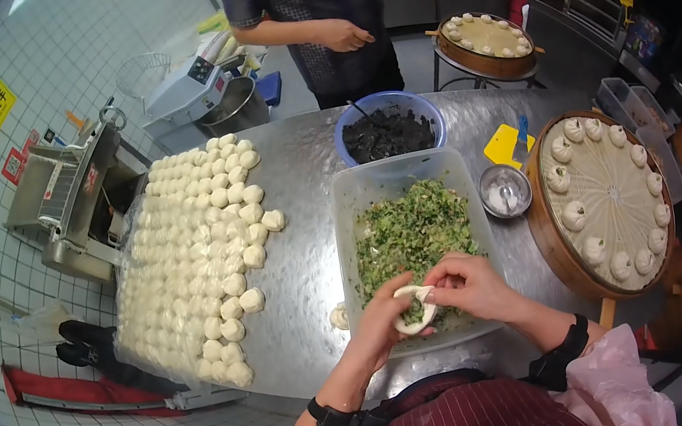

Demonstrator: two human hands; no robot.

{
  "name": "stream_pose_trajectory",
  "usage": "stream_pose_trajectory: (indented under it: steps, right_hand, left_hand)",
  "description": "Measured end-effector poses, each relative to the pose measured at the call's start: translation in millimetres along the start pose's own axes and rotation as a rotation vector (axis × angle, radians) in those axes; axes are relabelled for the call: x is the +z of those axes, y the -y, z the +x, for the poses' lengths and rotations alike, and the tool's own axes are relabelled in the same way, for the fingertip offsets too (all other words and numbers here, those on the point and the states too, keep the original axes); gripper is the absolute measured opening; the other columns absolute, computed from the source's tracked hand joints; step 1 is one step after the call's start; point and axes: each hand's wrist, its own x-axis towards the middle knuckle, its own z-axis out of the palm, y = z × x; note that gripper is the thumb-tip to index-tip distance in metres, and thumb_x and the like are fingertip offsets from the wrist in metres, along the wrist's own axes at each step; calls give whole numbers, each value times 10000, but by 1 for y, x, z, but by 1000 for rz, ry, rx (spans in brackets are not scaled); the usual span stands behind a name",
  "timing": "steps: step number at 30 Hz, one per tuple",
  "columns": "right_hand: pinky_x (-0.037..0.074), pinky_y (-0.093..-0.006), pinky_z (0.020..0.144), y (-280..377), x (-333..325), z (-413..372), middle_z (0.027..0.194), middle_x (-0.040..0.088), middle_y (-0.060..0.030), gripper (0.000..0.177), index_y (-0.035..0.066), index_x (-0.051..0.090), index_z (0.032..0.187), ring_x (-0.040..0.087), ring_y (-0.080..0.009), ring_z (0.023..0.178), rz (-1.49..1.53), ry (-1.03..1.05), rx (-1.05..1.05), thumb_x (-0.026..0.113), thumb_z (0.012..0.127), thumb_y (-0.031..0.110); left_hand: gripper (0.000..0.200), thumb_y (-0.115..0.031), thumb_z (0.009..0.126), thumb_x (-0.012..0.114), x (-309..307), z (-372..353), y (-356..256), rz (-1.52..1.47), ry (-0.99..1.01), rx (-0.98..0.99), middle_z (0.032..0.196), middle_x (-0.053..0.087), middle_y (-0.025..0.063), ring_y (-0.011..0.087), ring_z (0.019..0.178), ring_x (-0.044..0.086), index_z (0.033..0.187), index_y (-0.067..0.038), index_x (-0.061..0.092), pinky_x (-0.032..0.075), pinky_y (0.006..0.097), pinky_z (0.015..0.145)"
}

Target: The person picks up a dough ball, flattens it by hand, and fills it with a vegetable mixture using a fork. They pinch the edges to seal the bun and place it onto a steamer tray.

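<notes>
A half-closed bun (404, 326) of white dough, with green vegetable filling showing in its opening, rests in my left hand (377, 322). That hand's fingers curl round the dough from the left. My right hand (472, 283) pinches the dough's upper right edge between its fingertips. Both hands are over the near end of a clear plastic tub (345, 248). Chopped green filling (416, 227) lies in the tub. One small dough piece (338, 316) sits on the metal table (300, 265), left of the tub.
Many dough balls (186, 257) lie on the left under plastic film. A blue bowl (345, 145) of dark filling stands behind the tub. On the right are a small metal bowl (505, 191), a yellow scraper (503, 145) and a steamer (542, 215) ringed with buns. A co-worker (317, 18) stands opposite.
</notes>
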Motion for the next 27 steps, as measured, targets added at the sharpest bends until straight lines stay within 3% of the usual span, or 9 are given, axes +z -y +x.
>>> stream_pose_trajectory:
  steps: [5, 7, 8, 12, 14, 17, 20, 22, 27]
  right_hand:
    - [439, -248, 640, 1, 0, 2, 807, 553, -15, 187, 33, 674, 876, 525, -108, 721, 80, -52, 85, 737, 749, 156]
    - [444, -253, 643, 4, 3, 1, 803, 553, -18, 169, 40, 677, 873, 530, -110, 721, -18, -42, -177, 730, 749, 142]
    - [444, -253, 643, 7, 4, 2, 803, 553, -18, 169, 40, 677, 873, 530, -110, 721, -17, -40, -175, 730, 749, 142]
    - [445, -249, 647, 7, 5, 2, 807, 557, -26, 160, 36, 678, 887, 532, -107, 724, -22, -66, -100, 714, 754, 117]
    - [445, -249, 648, 2, 6, 4, 809, 559, -31, 160, 33, 678, 891, 532, -107, 721, 12, -54, -33, 710, 756, 112]
    - [449, -252, 653, -5, 3, 6, 813, 561, -36, 158, 33, 680, 898, 533, -109, 713, 28, -80, -46, 705, 759, 103]
    - [455, -259, 657, -7, 3, 5, 810, 560, -39, 149, 28, 678, 882, 536, -118, 706, 65, -129, -72, 705, 753, 96]
    - [458, -265, 662, -1, 6, 4, 809, 558, -47, 152, 25, 673, 878, 540, -128, 707, -39, -134, -267, 704, 746, 95]
    - [458, -270, 666, 9, 9, 2, 801, 561, -56, 150, 36, 666, 872, 554, -150, 717, -41, -139, -184, 698, 749, 116]
  left_hand:
    - [416, -208, 937, 384, -6, 5, 5, 43, 35, 100, 1146, 544, 75, 145, 994, 547, 1308, -25, 418, 472, 295, 782]
    - [365, -187, 926, 436, -10, 11, 9, 366, -35, 155, 1101, 558, 64, 130, 943, 561, 1255, -31, 465, 491, 272, 730]
    - [337, -180, 926, 425, -13, 12, 15, 478, 2, 279, 1089, 559, 55, 121, 925, 560, 1223, -36, 491, 490, 261, 709]
    - [349, -165, 917, 415, -11, 9, 5, 493, 99, 169, 1095, 557, 71, 139, 938, 569, 1231, -27, 480, 501, 264, 714]
    - [385, -143, 902, 421, -10, 12, 4, 254, 88, 67, 1109, 550, 84, 152, 964, 570, 1269, -32, 453, 510, 273, 730]
    - [436, -142, 895, 448, -5, 2, 0, 37, 2, 150, 1138, 536, 93, 158, 980, 572, 1318, -40, 406, 513, 280, 745]
    - [429, -153, 923, 456, -6, 4, 4, 229, 15, 210, 1116, 504, 75, 129, 897, 545, 1338, -75, 379, 495, 257, 692]
    - [387, -137, 924, 430, -1, 4, 6, 380, -12, 261, 1063, 500, 50, 103, 815, 514, 1307, -82, 406, 461, 236, 638]
    - [340, -93, 903, 382, -12, 14, 15, 553, 79, 283, 1039, 514, 64, 111, 835, 529, 1235, -59, 451, 478, 245, 634]
